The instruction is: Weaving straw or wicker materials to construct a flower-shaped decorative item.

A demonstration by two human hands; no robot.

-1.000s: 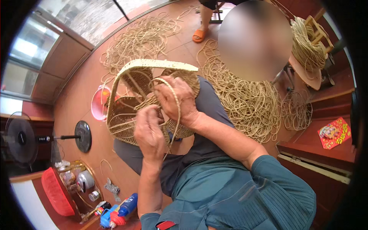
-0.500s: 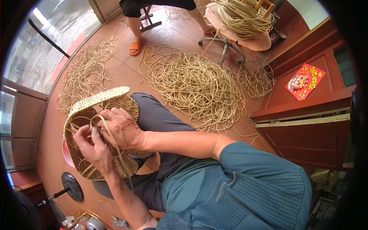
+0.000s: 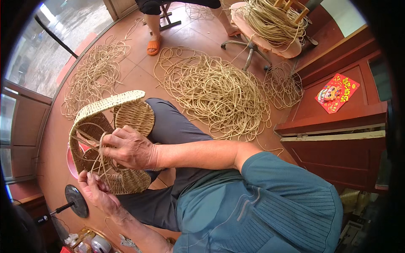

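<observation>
A woven straw-coloured basket [image 3: 110, 101] rests on its side against my knees, its inside partly covered by my hands. Thin tan cord [image 3: 101, 157] loops across its opening. My right hand [image 3: 134, 147] is closed on this cord, thumb and fingers pinched together in front of the basket. At the basket's lower left edge is my left hand [image 3: 99, 193], fingers bent and pressed together. Loose strands run close to its fingertips, but what they grip is hidden.
A big tangled cord heap [image 3: 219, 92] lies on the tiled floor ahead, with a smaller heap [image 3: 95, 71] to its left. A wheeled stand [image 3: 249, 55] carries coiled cord [image 3: 274, 23]. Another person's orange slipper [image 3: 153, 45] is near. A black round base [image 3: 77, 201] stands left.
My hands have come apart: the left moved down to the basket's lower edge, the right slightly down, keeping the cord. The cord loop is now stretched out between them.
</observation>
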